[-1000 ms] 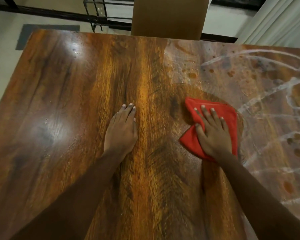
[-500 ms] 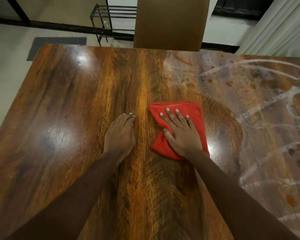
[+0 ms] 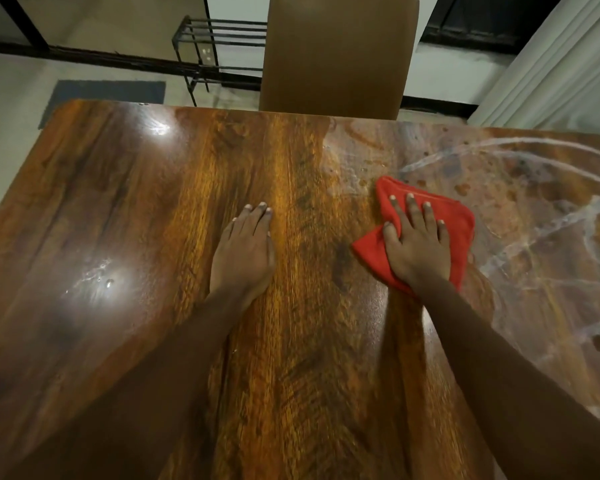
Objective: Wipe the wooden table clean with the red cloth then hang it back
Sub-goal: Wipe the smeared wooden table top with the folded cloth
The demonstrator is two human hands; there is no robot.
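The wooden table point(image 3: 125, 209) fills most of the head view, glossy brown with dark grain. A folded red cloth point(image 3: 456, 223) lies flat on it right of centre. My right hand point(image 3: 416, 244) presses down on the cloth, palm flat and fingers spread. My left hand point(image 3: 243, 251) rests flat on the bare wood at the middle, fingers together, holding nothing. White soapy streaks and brown spots point(image 3: 541, 188) cover the right part of the table, starting just beyond the cloth.
A brown chair back point(image 3: 336, 53) stands against the far table edge. Behind it a black metal rack point(image 3: 219, 46) sits by the wall, a dark mat point(image 3: 104, 95) lies on the floor at left, and a pale curtain point(image 3: 561, 64) hangs at right.
My right hand slid the cloth left toward my left hand, then back right and a little farther away, to the edge of the streaked area. My left hand stayed put.
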